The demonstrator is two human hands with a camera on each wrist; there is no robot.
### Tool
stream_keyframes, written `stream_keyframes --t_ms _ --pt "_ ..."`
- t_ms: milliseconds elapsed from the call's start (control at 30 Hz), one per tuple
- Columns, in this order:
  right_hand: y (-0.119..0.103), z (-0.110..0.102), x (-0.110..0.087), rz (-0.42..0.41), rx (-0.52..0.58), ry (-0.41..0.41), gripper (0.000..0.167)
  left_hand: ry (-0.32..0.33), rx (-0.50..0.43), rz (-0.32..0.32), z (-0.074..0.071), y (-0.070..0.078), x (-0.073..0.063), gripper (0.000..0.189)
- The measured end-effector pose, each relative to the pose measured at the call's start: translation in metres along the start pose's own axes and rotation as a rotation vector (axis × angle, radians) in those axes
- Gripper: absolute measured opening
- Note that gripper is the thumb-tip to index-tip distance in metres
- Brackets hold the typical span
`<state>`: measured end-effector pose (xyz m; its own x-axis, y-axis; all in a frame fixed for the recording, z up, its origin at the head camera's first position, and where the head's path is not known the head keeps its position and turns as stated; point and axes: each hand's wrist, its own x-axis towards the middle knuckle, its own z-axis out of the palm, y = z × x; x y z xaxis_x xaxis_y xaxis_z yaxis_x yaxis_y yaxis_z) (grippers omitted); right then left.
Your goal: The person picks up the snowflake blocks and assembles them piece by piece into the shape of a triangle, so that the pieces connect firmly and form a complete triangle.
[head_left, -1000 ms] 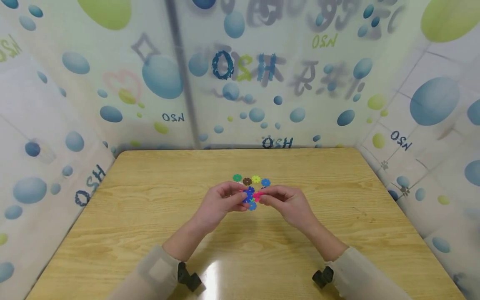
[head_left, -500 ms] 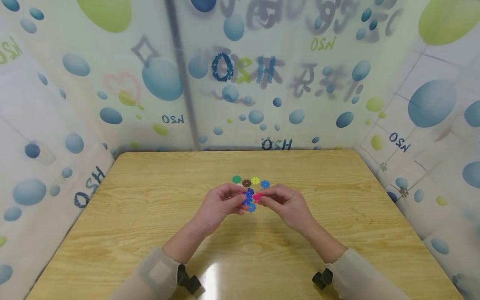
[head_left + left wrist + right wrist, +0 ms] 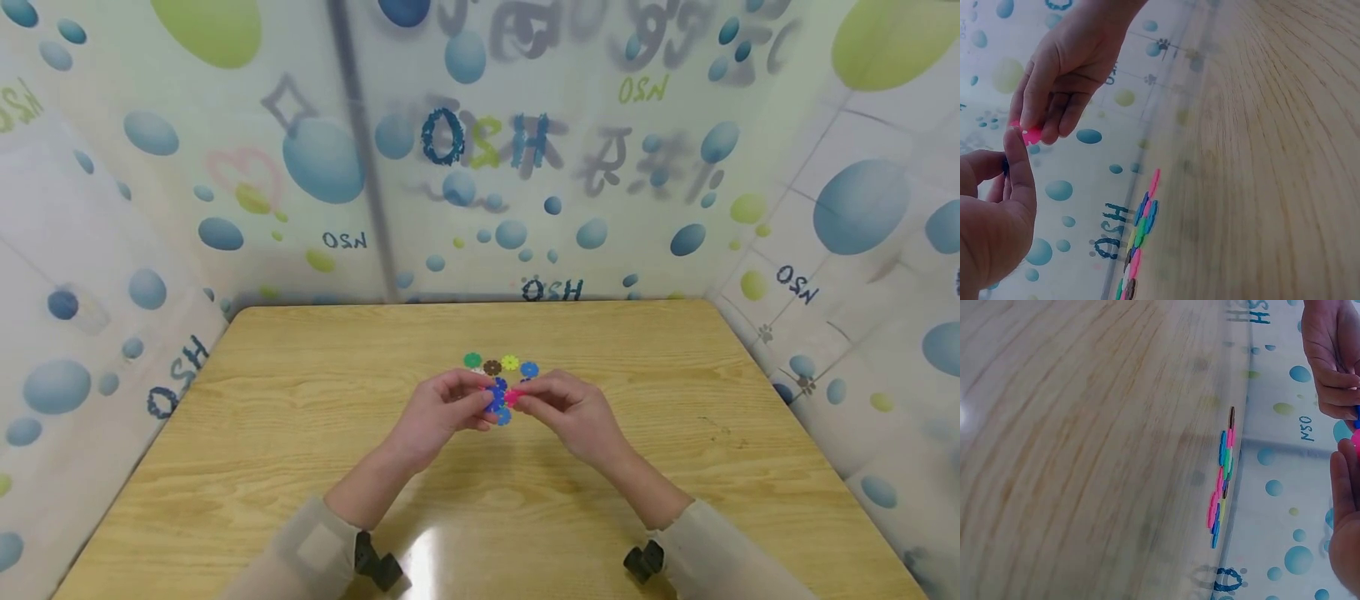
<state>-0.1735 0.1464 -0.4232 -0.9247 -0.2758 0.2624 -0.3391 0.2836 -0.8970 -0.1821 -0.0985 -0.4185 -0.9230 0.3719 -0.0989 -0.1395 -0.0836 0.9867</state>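
Barely anything has moved vs 1 s ago: both hands hold nearly the same spot, & the whole head view has only shifted slightly. L hand pinches a dark-blue, notched, flat disc btwn thumb & fingertips; R hand pinches a bright-pink, notched, flat disc btwn thumb & index finger. Pink is right next to dark-blue; can't tell if they're joined. Both held pcs are up off the wood-grain bench, approx midway btwn its L & R edges, nearer the far edge than the near one.

Beyond the hands, toward the far edge, flat notched discs lie on the bench: green disc, brown disc, yellow disc, mid-blue disc, L to R. Wrist views show more, incl. pink, in a cluster, some overlapping. Light-blue disc shows just beside the L fingertips, near side. Pale sleeves w/ small black devices at both wrists. Bubble-print wall backs the far edge.
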Motion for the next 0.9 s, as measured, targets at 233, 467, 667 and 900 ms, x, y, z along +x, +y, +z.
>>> stream_keyframes --t_ms 233,467,667,900 --pt "-0.0005 0.002 -0.0019 0.004 0.085 0.005 0.015 0.004 -0.012 -0.003 0.0022 0.0005 0.0012 0.029" --pt "0.0053 0.005 -0.0038 -0.105 0.061 0.028 0.015 -0.004 -0.024 -0.011 0.0031 0.0019 0.0015 0.029" --pt "0.0042 0.0055 -0.0035 -0.129 0.052 0.033 0.015 -0.005 -0.025 -0.023 0.0031 0.0031 0.0014 0.029" --pt "0.0036 0.0065 -0.004 -0.162 -0.014 0.054 0.016 -0.028 -0.038 -0.03 0.004 0.0046 0.0009 0.029"
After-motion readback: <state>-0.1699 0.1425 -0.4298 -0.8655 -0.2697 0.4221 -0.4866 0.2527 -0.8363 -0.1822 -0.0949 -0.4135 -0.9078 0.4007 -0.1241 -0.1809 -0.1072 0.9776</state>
